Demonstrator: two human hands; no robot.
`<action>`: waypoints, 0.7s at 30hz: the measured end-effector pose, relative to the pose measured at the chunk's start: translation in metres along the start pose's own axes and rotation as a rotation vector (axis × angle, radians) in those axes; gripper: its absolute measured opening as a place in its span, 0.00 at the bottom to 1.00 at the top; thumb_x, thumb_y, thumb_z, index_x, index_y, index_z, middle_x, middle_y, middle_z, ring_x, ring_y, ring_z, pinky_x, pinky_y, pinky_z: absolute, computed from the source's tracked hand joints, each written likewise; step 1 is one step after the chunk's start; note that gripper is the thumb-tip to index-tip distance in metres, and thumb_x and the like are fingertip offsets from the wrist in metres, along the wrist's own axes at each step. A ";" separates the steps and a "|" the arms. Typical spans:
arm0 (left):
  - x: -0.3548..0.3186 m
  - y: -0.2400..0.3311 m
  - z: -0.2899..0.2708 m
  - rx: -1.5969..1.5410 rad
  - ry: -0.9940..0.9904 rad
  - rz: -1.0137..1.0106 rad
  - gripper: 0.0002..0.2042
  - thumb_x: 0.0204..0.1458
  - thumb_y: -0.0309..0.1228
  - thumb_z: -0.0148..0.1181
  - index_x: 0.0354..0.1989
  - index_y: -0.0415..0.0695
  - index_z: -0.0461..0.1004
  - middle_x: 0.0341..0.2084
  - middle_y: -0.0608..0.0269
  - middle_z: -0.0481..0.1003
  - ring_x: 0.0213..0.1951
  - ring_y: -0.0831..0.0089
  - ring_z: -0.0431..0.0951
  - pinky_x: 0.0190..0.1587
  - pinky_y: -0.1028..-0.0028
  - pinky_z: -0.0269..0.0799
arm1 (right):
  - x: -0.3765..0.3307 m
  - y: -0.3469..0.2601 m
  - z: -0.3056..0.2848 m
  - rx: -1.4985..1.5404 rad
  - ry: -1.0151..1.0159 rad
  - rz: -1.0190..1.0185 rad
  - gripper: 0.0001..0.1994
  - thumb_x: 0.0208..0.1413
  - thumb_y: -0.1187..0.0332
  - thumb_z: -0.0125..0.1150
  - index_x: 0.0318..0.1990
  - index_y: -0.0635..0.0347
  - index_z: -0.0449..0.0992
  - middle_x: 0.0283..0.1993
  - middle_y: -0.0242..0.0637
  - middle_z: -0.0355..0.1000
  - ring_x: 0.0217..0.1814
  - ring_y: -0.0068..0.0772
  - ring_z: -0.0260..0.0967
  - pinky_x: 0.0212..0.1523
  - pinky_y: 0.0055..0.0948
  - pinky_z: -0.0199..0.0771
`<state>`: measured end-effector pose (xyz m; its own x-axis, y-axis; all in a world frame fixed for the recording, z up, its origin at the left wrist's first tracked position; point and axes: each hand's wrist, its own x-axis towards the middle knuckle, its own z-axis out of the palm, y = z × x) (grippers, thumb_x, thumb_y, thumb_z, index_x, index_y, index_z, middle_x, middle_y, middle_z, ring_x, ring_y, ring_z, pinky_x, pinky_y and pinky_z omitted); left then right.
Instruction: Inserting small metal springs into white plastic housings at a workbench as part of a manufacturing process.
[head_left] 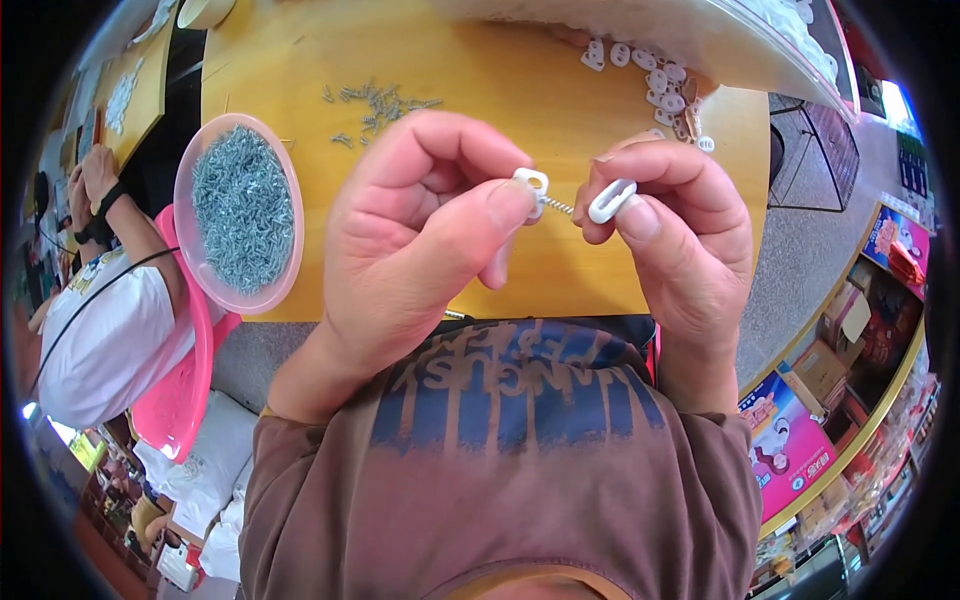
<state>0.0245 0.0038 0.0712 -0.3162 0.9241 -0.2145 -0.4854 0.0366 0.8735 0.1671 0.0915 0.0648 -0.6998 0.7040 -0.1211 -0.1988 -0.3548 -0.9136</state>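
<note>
White plastic holed tab (530, 172), grasped in a thumb-and-forefinger pinch of the left hand (410, 215), above the near part of the table. Spiral metal shank (556, 205), screw or spring not distinguishable, reaching from the tab toward the right hand (688, 215); contact with the right fingertips uncertain. White plastic slotted oval (602, 213), nipped between right thumb and forefinger, slot facing upward, remaining right fingers curled beneath.

Stage, by judgement: early to middle for this one set; shank apparently seated at the tab, slotted oval apart from the tab and apparently not yet joined. Still left, by the same reading: many loose parts on either side.

Farther out, beyond the left hand: loose metal spirals (375, 105) scattered on the yellow wooden table (300, 70). To the left: pink oval bowl (298, 215), heaped with similar spirals. Beyond the right hand: loose white plastic pieces (675, 73), nearest ones close behind the knuckles and partly screened by them. Above these, a possible obstacle to reaching: translucent bin (740, 60), low over the far right edge. At far left: co-worker in a white shirt (120, 320). At far right: shelf of cardboard boxes (820, 370).
</note>
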 end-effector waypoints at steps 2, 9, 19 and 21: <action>0.002 0.001 0.005 0.027 0.028 0.011 0.07 0.45 0.22 0.48 0.34 0.37 0.63 0.22 0.60 0.68 0.15 0.83 0.62 0.19 0.86 0.57 | -0.001 -0.002 0.002 0.000 -0.003 0.010 0.10 0.45 0.73 0.51 0.35 0.68 0.66 0.31 0.40 0.65 0.30 0.27 0.63 0.32 0.21 0.64; 0.002 0.002 0.004 0.040 -0.008 0.033 0.09 0.45 0.23 0.49 0.35 0.35 0.63 0.20 0.62 0.68 0.15 0.84 0.63 0.19 0.86 0.57 | -0.003 -0.001 0.010 -0.012 0.043 0.023 0.11 0.43 0.72 0.53 0.35 0.68 0.66 0.31 0.39 0.65 0.30 0.21 0.62 0.28 0.15 0.63; 0.002 0.001 0.002 0.081 -0.023 0.028 0.08 0.45 0.22 0.48 0.34 0.35 0.63 0.20 0.64 0.67 0.16 0.84 0.63 0.20 0.86 0.57 | -0.002 0.001 0.009 -0.019 -0.015 0.004 0.08 0.43 0.72 0.53 0.31 0.68 0.67 0.29 0.38 0.64 0.28 0.21 0.60 0.27 0.15 0.61; 0.002 0.001 0.001 0.090 -0.028 0.026 0.08 0.45 0.22 0.48 0.34 0.35 0.63 0.20 0.64 0.67 0.16 0.84 0.63 0.20 0.86 0.57 | -0.001 0.002 0.010 -0.026 -0.019 -0.018 0.08 0.43 0.72 0.53 0.31 0.68 0.67 0.29 0.39 0.64 0.28 0.22 0.60 0.28 0.16 0.60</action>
<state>0.0244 0.0058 0.0720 -0.3041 0.9354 -0.1804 -0.4021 0.0456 0.9144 0.1610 0.0843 0.0669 -0.7095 0.6980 -0.0973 -0.1937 -0.3258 -0.9254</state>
